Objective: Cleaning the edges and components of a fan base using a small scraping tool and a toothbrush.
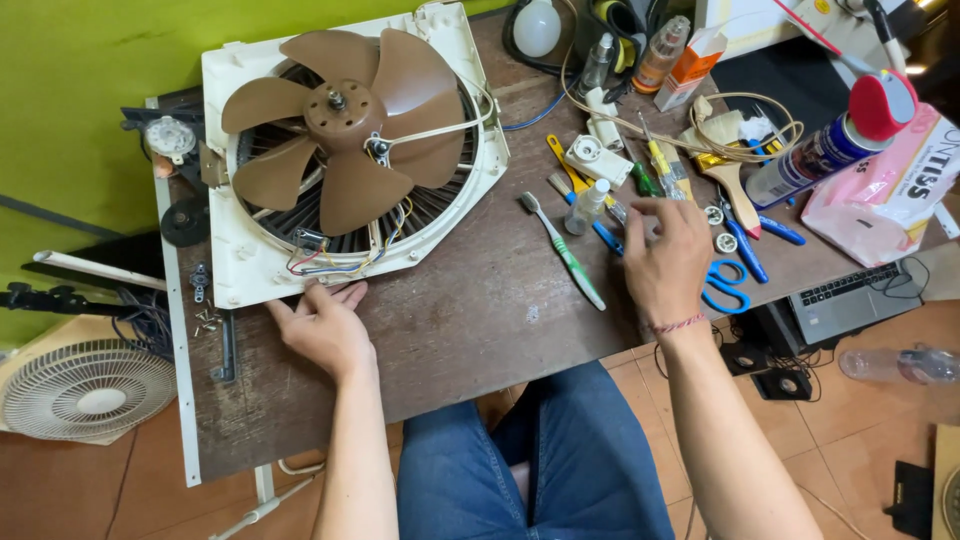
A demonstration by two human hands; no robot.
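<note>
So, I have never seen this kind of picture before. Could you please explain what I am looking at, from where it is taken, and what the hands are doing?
This is one picture from a camera worn on a person's head, looking down at their own two bare hands over a brown wooden table. The left hand rests against the lower edge of a cream fan housing with brown blades and loose coloured wires. The right hand hovers among small tools; whether it grips anything I cannot tell. Nearby lie a green toothbrush, blue scissors, a paintbrush and a spray can.
</note>
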